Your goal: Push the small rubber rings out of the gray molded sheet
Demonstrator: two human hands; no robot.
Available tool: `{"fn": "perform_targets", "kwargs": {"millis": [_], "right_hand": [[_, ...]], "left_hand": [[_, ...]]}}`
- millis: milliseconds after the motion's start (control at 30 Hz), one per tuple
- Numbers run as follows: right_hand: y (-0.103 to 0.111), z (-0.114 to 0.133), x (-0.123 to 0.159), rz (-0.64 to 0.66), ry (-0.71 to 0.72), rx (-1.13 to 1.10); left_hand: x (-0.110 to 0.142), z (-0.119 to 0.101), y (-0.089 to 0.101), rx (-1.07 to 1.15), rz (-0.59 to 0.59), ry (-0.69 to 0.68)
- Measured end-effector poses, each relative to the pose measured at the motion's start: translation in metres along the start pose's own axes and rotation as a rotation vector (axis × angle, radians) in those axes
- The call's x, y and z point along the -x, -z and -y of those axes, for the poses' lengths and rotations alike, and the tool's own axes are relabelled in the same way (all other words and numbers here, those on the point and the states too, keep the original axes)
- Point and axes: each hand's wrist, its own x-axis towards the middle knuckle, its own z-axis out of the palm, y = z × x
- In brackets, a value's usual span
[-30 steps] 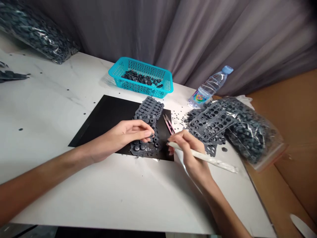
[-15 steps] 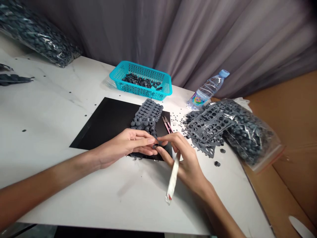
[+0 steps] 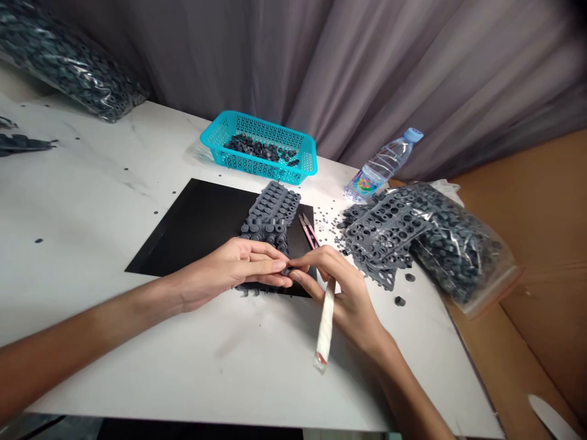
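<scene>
Between the fingertips of both hands is a small dark rubber piece (image 3: pixel 288 271), mostly covered by the fingers. My left hand (image 3: pixel 238 267) pinches it from the left, thumb over fingers. My right hand (image 3: pixel 342 284) grips it from the right with thumb and forefinger, while a white wrapped stick (image 3: pixel 325 327) is tucked in its palm and points down toward the near edge. Under the hands lie moulded grey rubber sheets (image 3: pixel 275 205) with rows of round knobs, on a black mat (image 3: pixel 197 220). Pink-handled snips (image 3: pixel 308 229) lie just beyond the right hand.
A turquoise basket (image 3: pixel 257 170) of small dark pieces stands at the back. To the right are a water bottle (image 3: pixel 385 164), a stack of perforated rubber sheets (image 3: pixel 380 238) and a full plastic bag (image 3: pixel 463 250). Another bag (image 3: pixel 68 67) lies far left. Tiny dark discs dot the table.
My right hand has moved left to meet the left hand at the small rubber piece. The white stick has swung from pointing right to pointing down. Two loose dark pieces now show right of the hand.
</scene>
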Motion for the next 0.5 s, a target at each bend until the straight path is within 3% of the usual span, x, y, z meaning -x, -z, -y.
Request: {"fn": "perform_targets", "kwargs": {"millis": [133, 233, 300, 367, 500], "right_hand": [[-0.001, 0.001, -0.002, -0.002, 0.005, -0.014], [0.017, -0.002, -0.004, 0.01, -0.027, 0.031], [0.045, -0.013, 0.001, -0.037, -0.151, 0.152], [0.082, -0.033, 0.016, -0.12, -0.366, 0.325], [0.149, -0.083, 0.064, -0.311, -0.783, 0.591]], "left_hand": [[-0.001, 0.0, -0.003, -0.035, 0.024, -0.007], [0.0, -0.002, -0.003, -0.195, -0.051, -0.093], [0.002, -0.004, -0.002, -0.422, -0.174, -0.181], [0.005, -0.005, 0.001, -0.691, -0.261, -0.268], [0.007, 0.001, 0.01, -0.95, -0.187, -0.375]]}}
